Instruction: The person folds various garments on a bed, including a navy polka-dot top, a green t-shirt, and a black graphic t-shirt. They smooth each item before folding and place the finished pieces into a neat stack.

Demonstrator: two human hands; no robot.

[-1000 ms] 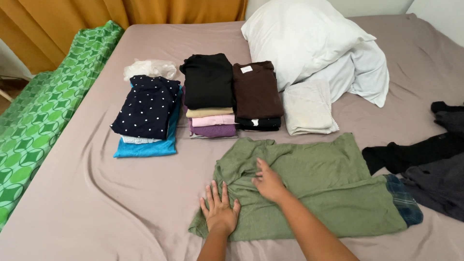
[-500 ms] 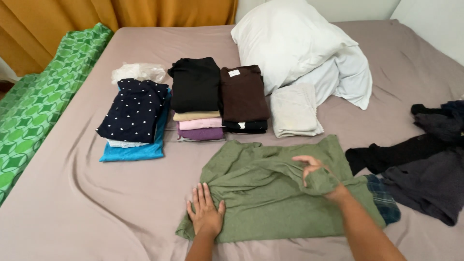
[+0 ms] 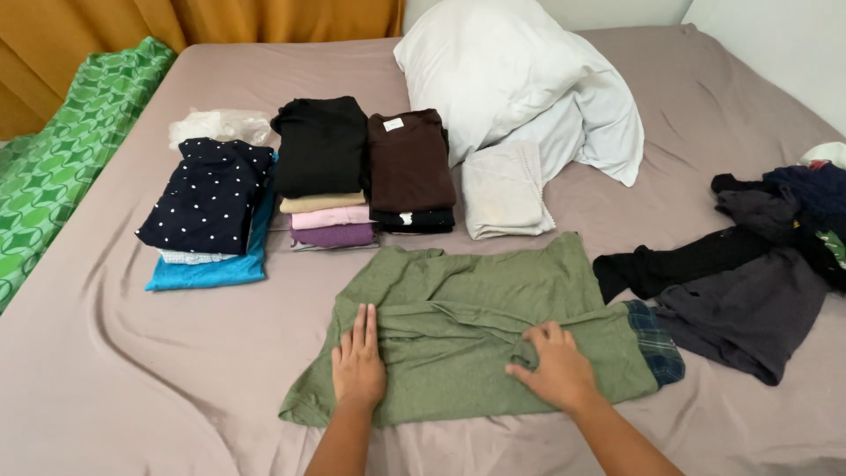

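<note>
An olive green shirt [image 3: 476, 300] lies spread on the mauve bed sheet [image 3: 176, 370], partly folded over itself. My left hand [image 3: 358, 360] rests flat on its left part, fingers together and pointing away from me. My right hand [image 3: 553, 368] presses on the shirt's right part, fingers bunching a fold of the green cloth. A plaid blue garment [image 3: 659, 345] pokes out from under the shirt's right edge.
Behind the shirt stand folded stacks: a navy dotted top on a blue one [image 3: 210, 204], a black pile [image 3: 321, 155], a brown pile [image 3: 409, 164], a pale folded cloth [image 3: 504, 189]. White pillows [image 3: 511, 70] lie beyond. Dark unfolded clothes [image 3: 749, 273] lie right. A green blanket [image 3: 53, 167] lies left.
My right hand has come down from holding a raised bunch of the shirt and now presses it flat on the lower right. The left hand has stayed flat on the shirt.
</note>
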